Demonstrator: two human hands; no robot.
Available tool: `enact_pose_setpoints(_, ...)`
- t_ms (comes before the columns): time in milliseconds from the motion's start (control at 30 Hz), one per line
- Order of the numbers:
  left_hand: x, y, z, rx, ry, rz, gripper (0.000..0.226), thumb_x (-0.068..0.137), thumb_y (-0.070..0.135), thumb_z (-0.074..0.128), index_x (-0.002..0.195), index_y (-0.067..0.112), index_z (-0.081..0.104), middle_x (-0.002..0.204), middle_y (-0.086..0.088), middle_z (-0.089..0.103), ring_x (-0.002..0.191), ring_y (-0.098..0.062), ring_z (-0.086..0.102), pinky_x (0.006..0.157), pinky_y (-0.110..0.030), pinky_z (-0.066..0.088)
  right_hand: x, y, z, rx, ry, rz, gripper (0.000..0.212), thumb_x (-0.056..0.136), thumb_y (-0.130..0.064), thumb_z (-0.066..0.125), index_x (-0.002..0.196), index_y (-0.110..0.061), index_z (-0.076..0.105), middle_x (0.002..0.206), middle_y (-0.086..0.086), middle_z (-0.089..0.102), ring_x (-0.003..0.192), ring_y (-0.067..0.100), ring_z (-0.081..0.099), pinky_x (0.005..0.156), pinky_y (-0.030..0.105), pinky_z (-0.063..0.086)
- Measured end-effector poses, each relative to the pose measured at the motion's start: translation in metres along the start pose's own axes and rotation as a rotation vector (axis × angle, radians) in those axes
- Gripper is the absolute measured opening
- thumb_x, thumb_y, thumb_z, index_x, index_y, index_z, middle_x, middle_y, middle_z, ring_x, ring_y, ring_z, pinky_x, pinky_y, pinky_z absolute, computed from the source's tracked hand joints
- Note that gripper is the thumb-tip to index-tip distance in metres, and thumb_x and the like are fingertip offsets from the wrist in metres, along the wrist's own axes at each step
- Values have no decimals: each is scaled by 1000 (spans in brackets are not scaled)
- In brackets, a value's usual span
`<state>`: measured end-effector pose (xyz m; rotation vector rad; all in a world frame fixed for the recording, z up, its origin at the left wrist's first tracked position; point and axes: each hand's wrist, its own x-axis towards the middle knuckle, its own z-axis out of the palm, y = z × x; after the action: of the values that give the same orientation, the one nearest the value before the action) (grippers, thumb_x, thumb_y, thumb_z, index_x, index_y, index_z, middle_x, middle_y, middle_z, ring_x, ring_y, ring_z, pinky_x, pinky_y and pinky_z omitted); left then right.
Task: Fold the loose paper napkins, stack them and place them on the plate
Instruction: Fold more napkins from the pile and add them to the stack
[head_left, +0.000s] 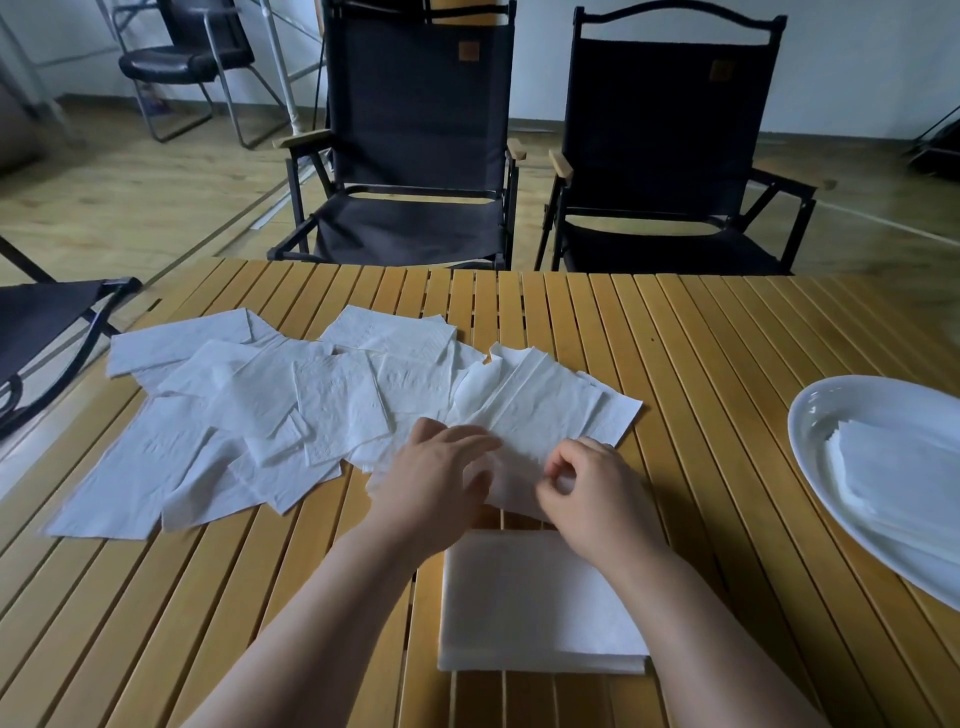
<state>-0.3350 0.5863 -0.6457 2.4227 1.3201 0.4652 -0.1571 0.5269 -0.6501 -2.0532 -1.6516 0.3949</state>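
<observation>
Closest in, a squared-up stack of folded napkins (540, 603) lies flat on the slatted wooden table (208, 597), partly under the right forearm. Just past it, both hands work one napkin (514, 483) at the near edge of the loose heap. The left hand (436, 467) lies over the sheet with its fingers stretched out along the paper, apparently pressing it down rather than gripping. The right hand (587, 483) has its fingers curled in, thumb and fingertips pinching the sheet's right edge.

Beyond the hands, the loose napkins (260, 405) spread in an overlapping scatter across the table's left and middle. Well to the right sits a white oval plate (810, 415), which already carries a layer of folded napkins (893, 478).

The paper looks thin, soft and nearly weightless; it probably tears or crumples if dragged and slides easily on the sheets below. Taking it by an edge or corner while a flat hand anchors it seems soundest.

Farthest off stand two black folding chairs (415, 130).
</observation>
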Motion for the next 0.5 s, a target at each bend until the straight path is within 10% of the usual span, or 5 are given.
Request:
enact_pose_setpoints(267,1,1,5,8,-48,-1,40,98,21,52,136,31,56,142,14,47,122,-20,34,100,-35,39,1,3,1,13,-5,-7,15,87,-22,65,80,-29,54,89,-12,58,86,9,50,59,13,32)
enact_pose_setpoints(500,2,3,-1,-109,74,69,27,94,28,65,120,25,71,125,14,61,116,-12,39,84,-12,27,2,6,2,121,56,24,26,91,-15,65,115,-23,62,111,-7,64,95,9,56,64,6,35)
